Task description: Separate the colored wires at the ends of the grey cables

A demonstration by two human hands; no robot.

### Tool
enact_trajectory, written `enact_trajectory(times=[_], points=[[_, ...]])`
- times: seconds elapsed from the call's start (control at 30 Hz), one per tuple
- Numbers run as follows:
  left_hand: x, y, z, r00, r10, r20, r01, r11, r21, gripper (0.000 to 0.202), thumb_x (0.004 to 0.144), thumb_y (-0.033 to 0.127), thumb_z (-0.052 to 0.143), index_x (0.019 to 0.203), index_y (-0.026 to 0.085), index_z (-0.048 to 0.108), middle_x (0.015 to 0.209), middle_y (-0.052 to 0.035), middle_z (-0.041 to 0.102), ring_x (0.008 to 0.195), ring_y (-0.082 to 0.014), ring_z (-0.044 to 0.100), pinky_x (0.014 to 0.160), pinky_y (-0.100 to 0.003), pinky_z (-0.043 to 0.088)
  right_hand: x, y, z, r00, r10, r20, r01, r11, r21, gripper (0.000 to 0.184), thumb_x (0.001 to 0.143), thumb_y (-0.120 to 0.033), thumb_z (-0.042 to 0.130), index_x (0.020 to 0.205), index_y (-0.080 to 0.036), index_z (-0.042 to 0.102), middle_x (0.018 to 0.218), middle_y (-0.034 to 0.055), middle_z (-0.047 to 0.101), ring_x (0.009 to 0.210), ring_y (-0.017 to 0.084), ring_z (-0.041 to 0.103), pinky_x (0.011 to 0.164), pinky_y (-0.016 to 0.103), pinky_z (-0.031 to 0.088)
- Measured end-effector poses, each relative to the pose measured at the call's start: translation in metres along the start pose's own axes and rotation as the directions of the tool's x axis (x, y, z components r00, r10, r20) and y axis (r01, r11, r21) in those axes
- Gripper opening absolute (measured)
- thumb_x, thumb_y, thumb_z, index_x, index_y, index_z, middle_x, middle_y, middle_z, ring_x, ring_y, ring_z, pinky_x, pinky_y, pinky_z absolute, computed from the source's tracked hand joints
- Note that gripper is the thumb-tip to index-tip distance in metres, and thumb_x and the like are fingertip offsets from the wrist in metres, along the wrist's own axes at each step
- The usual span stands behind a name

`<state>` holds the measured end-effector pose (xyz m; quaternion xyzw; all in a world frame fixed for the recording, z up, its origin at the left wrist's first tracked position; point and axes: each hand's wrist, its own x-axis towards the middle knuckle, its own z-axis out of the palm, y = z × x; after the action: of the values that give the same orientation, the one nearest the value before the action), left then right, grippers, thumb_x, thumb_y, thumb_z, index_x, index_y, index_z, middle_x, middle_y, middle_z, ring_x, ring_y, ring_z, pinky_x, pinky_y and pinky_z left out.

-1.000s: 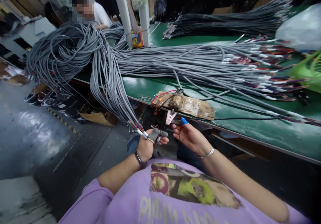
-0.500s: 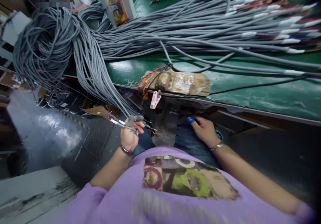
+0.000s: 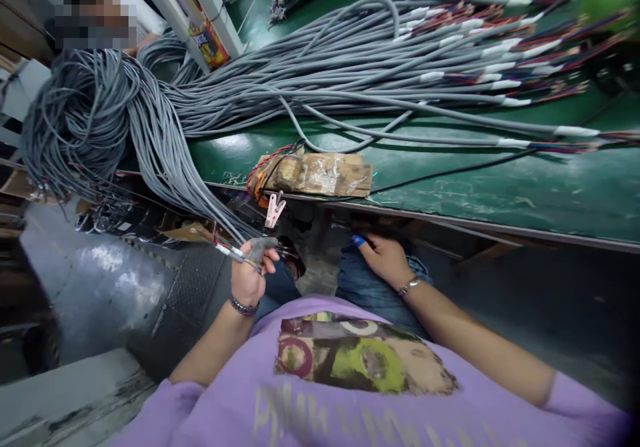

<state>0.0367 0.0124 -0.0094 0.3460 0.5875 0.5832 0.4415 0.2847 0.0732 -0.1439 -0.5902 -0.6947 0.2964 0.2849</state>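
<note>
My left hand is closed around the stripped end of a grey cable, whose coloured wires stick out to the left past my grey-taped fingers. My right hand, with blue tape on one fingertip, rests on my jeans at the knee under the bench edge, fingers curled; whether it holds anything is hidden. A taped wooden block with red and black wires lies on the bench edge above my hands. A pink clip hangs from it.
A thick bundle of grey cables lies across the green bench and hangs off its left end toward the floor. Another person sits at the far left. White posts stand behind the bench.
My right hand dropped from the clip, where it worked with the left, down to my knee. My left hand stayed closed on the cable end. The view tilted down and shifted.
</note>
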Motion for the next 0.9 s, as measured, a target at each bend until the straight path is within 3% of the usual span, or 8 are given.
enact_trajectory(times=[0.3,0.53,0.6,0.67,0.77,0.8,0.9], points=[[-0.001,0.005,-0.001,0.977,-0.142,0.158,0.133,0.989,0.066,0.029,0.072,0.04,0.07,0.078,0.011,0.072,0.06,-0.0039,0.068,0.037,-0.0054,0.049,0.037,-0.019,0.02,0.001,0.014,0.006,1.0,-0.006,-0.002,0.006,0.994,-0.111,0.041,0.085,-0.047,0.04,0.078,-0.02,0.07,0.072,0.0114,0.072,0.063,0.025,0.063,0.057,0.031,0.041],[0.0,0.013,-0.017,0.937,-0.237,0.255,0.234,0.971,0.045,0.033,0.068,0.043,0.073,0.076,0.011,0.07,0.06,-0.0041,0.067,0.037,-0.0055,0.047,0.038,-0.02,0.021,0.012,-0.002,-0.002,0.982,0.108,0.154,-0.07,0.97,-0.235,0.037,0.085,-0.039,0.043,0.09,-0.018,0.073,0.079,0.0132,0.074,0.069,0.027,0.067,0.06,0.033,0.045],[-0.002,0.014,-0.021,0.926,-0.258,0.275,0.254,0.966,0.049,0.034,0.068,0.044,0.073,0.076,0.011,0.07,0.06,-0.0039,0.067,0.038,-0.0055,0.047,0.039,-0.02,0.023,0.013,-0.02,-0.007,0.965,0.077,0.252,-0.037,0.987,-0.159,0.036,0.084,-0.038,0.044,0.089,-0.018,0.073,0.08,0.0117,0.074,0.072,0.027,0.067,0.062,0.033,0.047],[-0.003,0.013,-0.024,0.918,-0.267,0.294,0.262,0.963,0.057,0.034,0.068,0.044,0.073,0.076,0.011,0.069,0.06,-0.0038,0.067,0.038,-0.0057,0.047,0.039,-0.02,0.024,0.012,-0.048,-0.012,0.932,-0.072,0.355,0.061,0.997,0.043,0.032,0.084,-0.038,0.046,0.086,-0.019,0.071,0.08,0.0074,0.073,0.075,0.024,0.066,0.068,0.033,0.049],[-0.003,0.013,-0.024,0.904,-0.269,0.333,0.256,0.963,0.082,0.035,0.067,0.045,0.073,0.075,0.011,0.068,0.06,-0.0034,0.067,0.039,-0.0056,0.047,0.04,-0.02,0.027,0.008,-0.104,-0.021,0.824,-0.294,0.485,0.146,0.937,0.319,0.035,0.087,-0.046,0.048,0.091,-0.018,0.069,0.083,0.0063,0.072,0.077,0.021,0.064,0.072,0.032,0.05],[-0.002,0.014,-0.024,0.897,-0.271,0.348,0.255,0.962,0.093,0.036,0.067,0.046,0.073,0.073,0.012,0.067,0.06,-0.0032,0.066,0.039,-0.0057,0.047,0.041,-0.019,0.028,0.007,-0.123,-0.025,0.79,-0.356,0.499,0.173,0.911,0.375,0.035,0.089,-0.046,0.048,0.094,-0.018,0.068,0.086,0.0062,0.071,0.079,0.02,0.063,0.074,0.031,0.05],[0.0,0.018,-0.021,0.891,-0.261,0.371,0.248,0.965,0.084,0.039,0.062,0.049,0.076,0.067,0.013,0.061,0.056,-0.001,0.062,0.041,-0.007,0.049,0.041,-0.019,0.032,0.006,-0.173,-0.032,0.78,-0.453,0.432,0.287,0.872,0.396,0.033,0.09,-0.045,0.048,0.097,-0.017,0.065,0.084,0.006,0.067,0.075,0.019,0.059,0.07,0.03,0.048]])
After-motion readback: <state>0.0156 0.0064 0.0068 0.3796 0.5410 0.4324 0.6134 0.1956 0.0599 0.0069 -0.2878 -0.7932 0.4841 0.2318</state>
